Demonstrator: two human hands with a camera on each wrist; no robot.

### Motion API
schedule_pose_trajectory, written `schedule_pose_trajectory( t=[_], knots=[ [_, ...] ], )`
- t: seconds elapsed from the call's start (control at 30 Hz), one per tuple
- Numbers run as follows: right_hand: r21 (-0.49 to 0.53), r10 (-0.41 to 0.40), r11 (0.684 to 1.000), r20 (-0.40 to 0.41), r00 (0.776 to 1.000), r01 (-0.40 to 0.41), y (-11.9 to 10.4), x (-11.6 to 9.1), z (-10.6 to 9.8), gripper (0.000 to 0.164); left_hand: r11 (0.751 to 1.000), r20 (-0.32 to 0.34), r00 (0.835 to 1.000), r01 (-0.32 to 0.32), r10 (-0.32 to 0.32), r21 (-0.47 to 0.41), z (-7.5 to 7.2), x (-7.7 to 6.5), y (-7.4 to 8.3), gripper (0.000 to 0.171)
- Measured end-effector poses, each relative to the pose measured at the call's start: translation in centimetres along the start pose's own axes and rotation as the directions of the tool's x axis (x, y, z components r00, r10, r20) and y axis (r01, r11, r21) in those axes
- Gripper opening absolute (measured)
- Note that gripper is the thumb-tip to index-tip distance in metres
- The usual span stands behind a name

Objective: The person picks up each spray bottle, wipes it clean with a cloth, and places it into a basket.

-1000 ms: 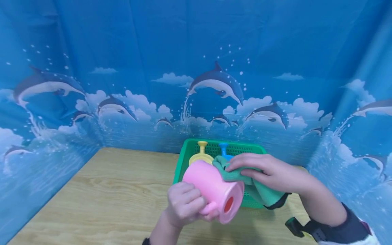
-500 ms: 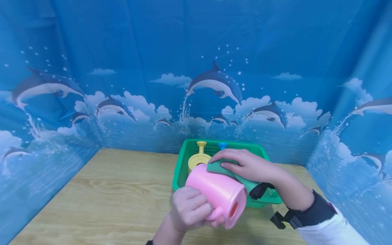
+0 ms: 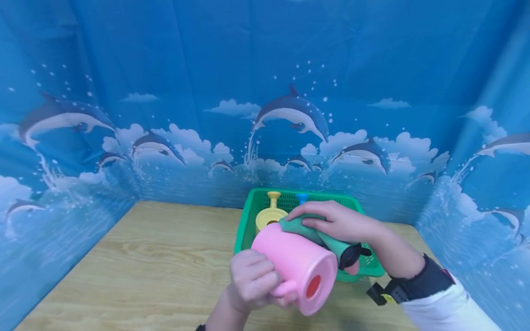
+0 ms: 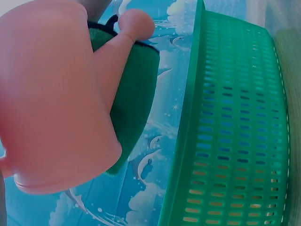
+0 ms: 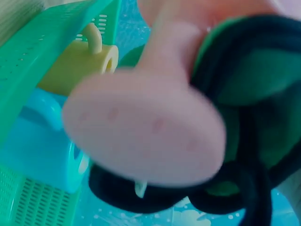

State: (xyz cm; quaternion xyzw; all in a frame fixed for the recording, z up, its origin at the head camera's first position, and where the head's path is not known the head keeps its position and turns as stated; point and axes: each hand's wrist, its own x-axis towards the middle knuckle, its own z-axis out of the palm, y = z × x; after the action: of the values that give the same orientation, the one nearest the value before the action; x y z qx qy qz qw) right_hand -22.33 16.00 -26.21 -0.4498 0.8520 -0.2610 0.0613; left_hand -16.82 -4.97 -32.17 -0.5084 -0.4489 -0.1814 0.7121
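My left hand (image 3: pixel 254 280) grips the handle of a pink toy watering can (image 3: pixel 296 262), held tilted on its side above the table with its red-centred end toward me. My right hand (image 3: pixel 337 223) holds a green cloth (image 3: pixel 329 241) with black edging against the can's upper right side. The left wrist view shows the can body (image 4: pixel 51 103) and its spout, with the cloth (image 4: pixel 136 89) behind them. Close up in the right wrist view is the pink sprinkler head (image 5: pixel 146 127), blurred, beside folds of cloth. My right palm is hidden.
Behind the can stands a green perforated basket (image 3: pixel 244 225) on the wooden table (image 3: pixel 165 257). Inside are a yellow watering can (image 3: pixel 271 216) and a blue watering can (image 5: pixel 35 141). A dolphin-printed blue curtain (image 3: pixel 207 59) encloses the back and sides.
My right hand has slid left with the cloth, toward the can's far end. The can has shifted slightly right and down, its red-centred end turning more toward me. The basket stays put.
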Motion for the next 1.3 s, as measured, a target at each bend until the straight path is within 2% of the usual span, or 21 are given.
schedule_pose_trajectory(
  t=[0.27, 0.47, 0.7, 0.9, 1.13, 1.3],
  knots=[
    [0.014, -0.081, 0.997, 0.02, 0.997, 0.081, 0.2, -1.4, -0.6, 0.028, 0.999, -0.03, 0.998, 0.051, -0.051, -0.006, -0.6, 0.0, -0.4, 0.049],
    [0.02, -0.15, 0.989, 0.034, 0.988, 0.15, -0.4, -2.9, -1.5, 0.03, 0.998, -0.071, 0.996, 0.056, -0.058, -0.028, -0.7, -0.4, -0.9, 0.048],
    [-0.003, -0.188, 0.982, 0.029, 0.982, 0.188, -0.3, -4.0, -1.7, 0.032, 0.998, -0.1, 0.993, 0.051, -0.056, -0.046, -0.7, -0.3, -1.1, 0.047],
    [0.012, -0.13, 0.991, 0.018, 0.991, 0.13, 0.0, -3.1, -0.8, 0.03, 0.998, -0.084, 0.995, 0.055, -0.055, -0.011, -0.6, -0.4, -0.7, 0.047],
    [0.022, -0.053, 0.998, 0.027, 0.998, 0.052, 0.2, -1.9, 0.0, 0.031, 0.997, -0.157, 0.985, 0.064, -0.068, -0.032, -0.3, -0.6, -0.2, 0.047],
    [0.103, -0.046, 0.994, 0.036, 0.998, 0.042, 1.2, -1.5, 0.6, 0.032, 0.996, -0.196, 0.978, 0.068, -0.079, -0.06, -0.1, 0.2, -0.1, 0.046]
  ],
)
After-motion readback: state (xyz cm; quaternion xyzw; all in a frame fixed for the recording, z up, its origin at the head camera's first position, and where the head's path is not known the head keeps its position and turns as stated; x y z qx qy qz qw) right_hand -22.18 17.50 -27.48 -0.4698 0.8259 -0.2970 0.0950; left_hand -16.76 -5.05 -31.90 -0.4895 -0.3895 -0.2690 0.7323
